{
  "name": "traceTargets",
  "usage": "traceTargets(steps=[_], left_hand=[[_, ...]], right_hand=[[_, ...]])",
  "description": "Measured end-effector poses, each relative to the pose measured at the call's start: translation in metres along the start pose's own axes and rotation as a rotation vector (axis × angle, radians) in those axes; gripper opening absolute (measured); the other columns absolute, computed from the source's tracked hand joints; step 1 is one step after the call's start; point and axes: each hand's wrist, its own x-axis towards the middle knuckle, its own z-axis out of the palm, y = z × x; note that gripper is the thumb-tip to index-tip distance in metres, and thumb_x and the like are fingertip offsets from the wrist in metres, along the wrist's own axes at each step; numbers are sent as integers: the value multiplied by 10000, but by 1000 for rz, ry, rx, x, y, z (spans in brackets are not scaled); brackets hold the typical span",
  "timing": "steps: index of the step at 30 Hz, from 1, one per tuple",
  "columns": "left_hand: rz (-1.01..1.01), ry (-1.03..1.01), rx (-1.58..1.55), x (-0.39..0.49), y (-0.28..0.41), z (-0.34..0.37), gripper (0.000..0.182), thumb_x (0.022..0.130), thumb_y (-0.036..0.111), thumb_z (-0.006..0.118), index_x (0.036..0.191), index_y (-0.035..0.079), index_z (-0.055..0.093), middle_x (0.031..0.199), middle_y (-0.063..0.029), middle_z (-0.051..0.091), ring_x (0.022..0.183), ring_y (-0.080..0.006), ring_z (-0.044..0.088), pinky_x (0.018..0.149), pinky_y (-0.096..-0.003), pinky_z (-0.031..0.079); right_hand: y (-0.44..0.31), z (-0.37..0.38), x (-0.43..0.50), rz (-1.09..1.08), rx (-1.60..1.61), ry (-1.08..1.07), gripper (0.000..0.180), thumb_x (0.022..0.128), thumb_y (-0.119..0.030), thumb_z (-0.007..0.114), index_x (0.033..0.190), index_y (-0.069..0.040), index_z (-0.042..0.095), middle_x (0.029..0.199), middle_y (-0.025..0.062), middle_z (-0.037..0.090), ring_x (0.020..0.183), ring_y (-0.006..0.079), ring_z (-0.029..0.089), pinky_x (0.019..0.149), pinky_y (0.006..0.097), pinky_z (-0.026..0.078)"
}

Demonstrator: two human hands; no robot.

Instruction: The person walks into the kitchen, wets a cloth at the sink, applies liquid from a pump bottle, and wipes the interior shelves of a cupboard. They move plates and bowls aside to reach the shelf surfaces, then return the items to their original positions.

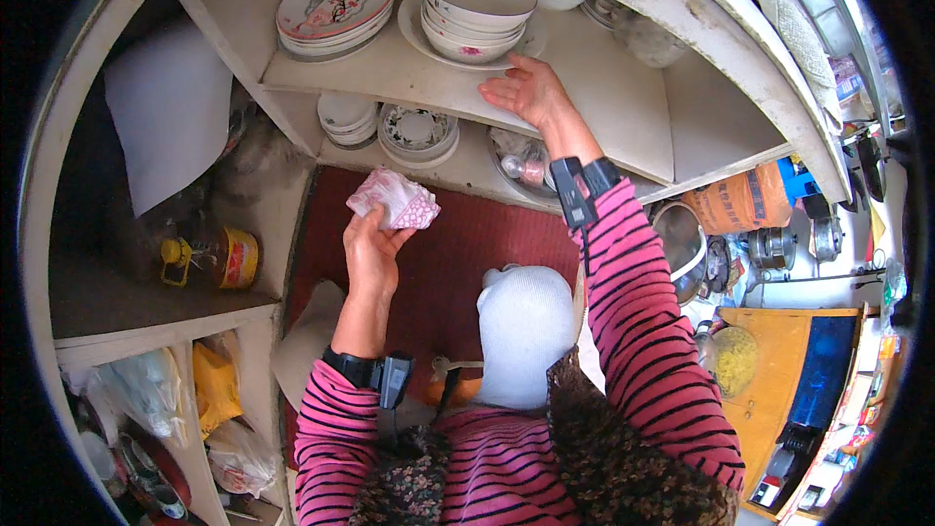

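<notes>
My left hand (371, 252) holds a folded pink-and-white cloth (394, 201) out over the dark red floor mat. Fingers apart and palm turned up, my right hand (527, 91) is at the front of the upper cupboard shelf (599, 98), holding nothing. Just beyond its fingertips is a stack of white bowls (478, 11) standing on a large white plate (413, 22). Whether the fingertips touch that plate's rim I cannot tell. To the left of the bowls sits a stack of plates (336, 4) with a red blossom pattern on top.
Below, the lower shelf carries small dishes (347, 117), patterned plates (418, 133) and a metal basin (544, 190) with bagged items. A yellow-capped oil bottle (237, 259) lies in the left compartment. Pots (771, 247) and an orange bag (745, 199) are on the right.
</notes>
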Motion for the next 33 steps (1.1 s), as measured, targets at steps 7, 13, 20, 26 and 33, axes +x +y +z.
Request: traceTargets(steps=[7,13,20,26,33], left_hand=[[2,-17,1,1,-1,1,377,891,228,536,1215,41,497,1146,-71,590,1018,-221,595,822,-388,495],[-14,15,22,0,-3,4,370,888,221,528,1200,25,494,1138,-97,592,1007,-256,598,831,-410,491],[-1,-2,44,2,-5,7,351,879,219,554,1178,38,522,1099,-87,606,964,-225,614,769,-371,517],[-4,-19,57,4,-8,7,338,886,219,542,1176,46,529,1083,-77,616,955,-218,618,769,-364,518],[-17,-9,81,2,-9,11,332,889,230,550,1170,55,538,1081,-73,624,967,-211,620,780,-363,516]], right_hand=[[-1,-3,26,-52,-46,-146,383,865,-114,486,1159,113,392,1144,383,480,1050,477,554,915,492,492],[8,-2,38,-155,33,-162,275,852,-28,436,1089,112,435,1088,338,515,962,472,588,837,462,547],[9,4,35,-170,38,-27,269,844,-4,431,1073,136,419,1047,335,526,876,500,606,771,462,577],[11,-1,29,-187,25,-10,273,832,-10,458,1044,158,422,1041,331,527,880,499,607,765,477,576],[5,-28,9,-205,15,19,274,798,-8,491,998,167,428,966,307,540,803,474,625,687,480,598]])
